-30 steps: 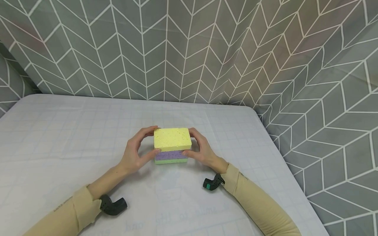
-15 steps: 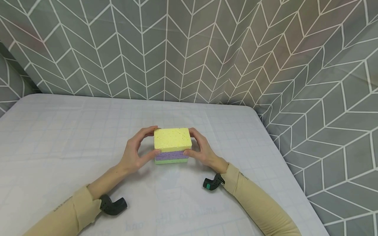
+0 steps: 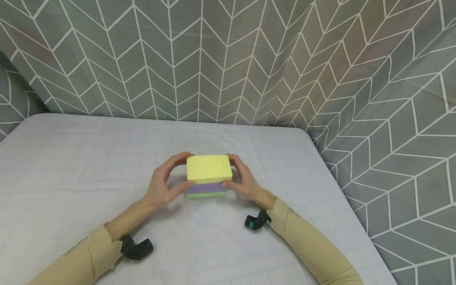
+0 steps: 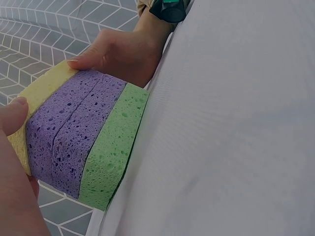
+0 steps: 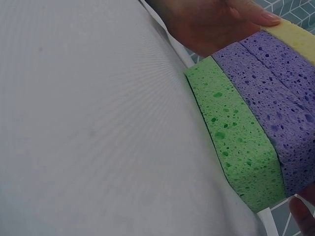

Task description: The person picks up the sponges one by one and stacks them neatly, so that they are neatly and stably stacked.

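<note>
A stack of sponges stands on the white-covered table (image 3: 107, 166), just in front of me. A green sponge (image 5: 234, 137) lies at the bottom, two purple sponges (image 4: 74, 130) are layered above it, and a yellow sponge (image 3: 208, 168) tops the pile. My left hand (image 3: 161, 186) holds the yellow sponge by its left end, thumb on the near edge and fingers round the far side. At the opposite end my right hand (image 3: 246, 183) grips the same sponge in a mirrored way. The fingertips behind the stack are mostly hidden in the head view.
A grey curtain (image 3: 185, 59) with white chevron lines hangs behind the table and along its right side. Black wrist devices (image 3: 137, 247) sit at both beige sleeve cuffs. Faint lettering (image 3: 228, 259) marks the cloth near me.
The yellow sponge has shifted very slightly to the right on top of the purple ones, and my right thumb has moved with it. Both forearms stay in place.
</note>
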A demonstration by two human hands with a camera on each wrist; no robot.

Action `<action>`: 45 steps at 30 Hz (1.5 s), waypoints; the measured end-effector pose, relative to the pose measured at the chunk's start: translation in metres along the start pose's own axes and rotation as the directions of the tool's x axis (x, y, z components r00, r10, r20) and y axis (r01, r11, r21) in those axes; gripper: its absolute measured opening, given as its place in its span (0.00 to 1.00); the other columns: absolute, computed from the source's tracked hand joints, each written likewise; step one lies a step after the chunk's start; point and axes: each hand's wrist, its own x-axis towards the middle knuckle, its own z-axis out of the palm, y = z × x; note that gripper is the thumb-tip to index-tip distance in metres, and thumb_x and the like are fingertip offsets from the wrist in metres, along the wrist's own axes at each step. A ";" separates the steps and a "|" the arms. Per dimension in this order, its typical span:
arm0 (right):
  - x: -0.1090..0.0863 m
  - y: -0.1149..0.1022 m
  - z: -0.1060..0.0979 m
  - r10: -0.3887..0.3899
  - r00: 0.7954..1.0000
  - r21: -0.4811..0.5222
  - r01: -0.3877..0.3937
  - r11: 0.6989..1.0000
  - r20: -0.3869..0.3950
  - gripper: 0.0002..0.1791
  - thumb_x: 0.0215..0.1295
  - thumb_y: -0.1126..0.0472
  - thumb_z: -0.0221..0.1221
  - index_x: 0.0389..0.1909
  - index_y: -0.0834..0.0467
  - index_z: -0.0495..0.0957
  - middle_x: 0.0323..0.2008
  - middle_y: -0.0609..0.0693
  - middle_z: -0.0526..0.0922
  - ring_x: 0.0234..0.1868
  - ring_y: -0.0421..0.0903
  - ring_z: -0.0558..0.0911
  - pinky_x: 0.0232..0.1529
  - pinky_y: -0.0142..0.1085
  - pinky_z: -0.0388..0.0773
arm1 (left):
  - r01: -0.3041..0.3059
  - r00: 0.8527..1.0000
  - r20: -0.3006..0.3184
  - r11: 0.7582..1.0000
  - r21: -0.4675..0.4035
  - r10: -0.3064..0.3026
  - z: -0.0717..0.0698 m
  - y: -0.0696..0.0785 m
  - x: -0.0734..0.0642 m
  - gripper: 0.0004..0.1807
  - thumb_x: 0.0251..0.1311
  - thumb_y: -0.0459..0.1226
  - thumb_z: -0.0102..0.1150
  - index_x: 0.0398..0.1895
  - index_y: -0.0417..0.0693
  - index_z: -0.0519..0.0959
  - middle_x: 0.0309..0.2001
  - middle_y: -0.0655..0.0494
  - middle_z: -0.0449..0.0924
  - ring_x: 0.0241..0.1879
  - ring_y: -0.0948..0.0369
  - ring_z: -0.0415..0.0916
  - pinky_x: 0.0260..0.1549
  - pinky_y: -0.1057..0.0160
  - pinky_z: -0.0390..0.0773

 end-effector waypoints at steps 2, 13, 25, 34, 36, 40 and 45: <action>0.000 0.000 0.000 -0.009 1.000 0.001 0.009 1.000 -0.002 0.46 0.63 0.31 0.56 0.68 0.63 0.62 0.61 0.61 0.74 0.60 0.52 0.74 0.66 0.52 0.69 | -0.009 1.000 0.002 1.000 0.003 0.009 0.000 -0.001 0.000 0.42 0.46 0.23 0.70 0.69 0.38 0.68 0.63 0.42 0.75 0.61 0.61 0.73 0.68 0.66 0.68; -0.001 0.000 0.001 -0.008 1.000 0.014 0.008 1.000 0.001 0.45 0.63 0.34 0.56 0.67 0.65 0.61 0.61 0.61 0.74 0.60 0.52 0.74 0.66 0.53 0.68 | 0.015 1.000 0.023 1.000 -0.010 -0.014 0.000 0.000 0.000 0.41 0.48 0.23 0.70 0.69 0.35 0.66 0.65 0.44 0.74 0.62 0.61 0.72 0.69 0.66 0.67; -0.001 0.002 0.000 0.001 1.000 0.026 -0.001 1.000 0.010 0.42 0.64 0.38 0.57 0.67 0.64 0.61 0.61 0.61 0.74 0.60 0.53 0.74 0.66 0.53 0.67 | 0.027 0.999 0.030 1.000 -0.008 -0.027 0.000 -0.001 -0.001 0.41 0.49 0.23 0.69 0.70 0.37 0.66 0.64 0.44 0.74 0.62 0.62 0.73 0.69 0.65 0.67; 0.000 0.000 0.001 0.004 1.000 0.024 -0.004 1.000 0.010 0.42 0.63 0.38 0.58 0.66 0.64 0.62 0.61 0.61 0.74 0.60 0.53 0.74 0.66 0.53 0.67 | 0.032 0.999 0.031 0.999 -0.043 -0.031 0.000 -0.001 -0.001 0.40 0.49 0.22 0.68 0.69 0.37 0.67 0.64 0.42 0.74 0.62 0.62 0.73 0.69 0.64 0.68; 0.000 -0.001 0.001 0.003 1.000 0.022 -0.003 1.000 0.012 0.43 0.63 0.37 0.58 0.67 0.64 0.61 0.61 0.61 0.74 0.60 0.53 0.74 0.66 0.53 0.67 | 0.026 0.999 0.032 0.998 -0.049 -0.024 0.000 -0.001 -0.001 0.39 0.49 0.22 0.68 0.69 0.35 0.67 0.64 0.41 0.74 0.62 0.63 0.73 0.69 0.64 0.68; 0.000 -0.002 0.001 -0.009 1.000 0.011 0.009 1.000 0.003 0.46 0.63 0.34 0.56 0.69 0.64 0.59 0.61 0.60 0.74 0.61 0.52 0.74 0.67 0.52 0.67 | 0.017 0.999 0.034 0.998 -0.060 -0.015 0.000 0.000 0.000 0.39 0.49 0.21 0.68 0.68 0.33 0.67 0.63 0.40 0.75 0.62 0.63 0.73 0.69 0.65 0.68; 0.001 -0.002 0.002 -0.059 0.997 0.022 0.060 0.998 -0.050 0.46 0.65 0.35 0.57 0.70 0.66 0.60 0.58 0.61 0.73 0.59 0.52 0.74 0.67 0.48 0.67 | 0.018 0.999 0.039 0.998 -0.065 -0.015 0.000 0.001 0.000 0.39 0.49 0.21 0.68 0.68 0.35 0.68 0.62 0.41 0.75 0.61 0.62 0.73 0.69 0.66 0.67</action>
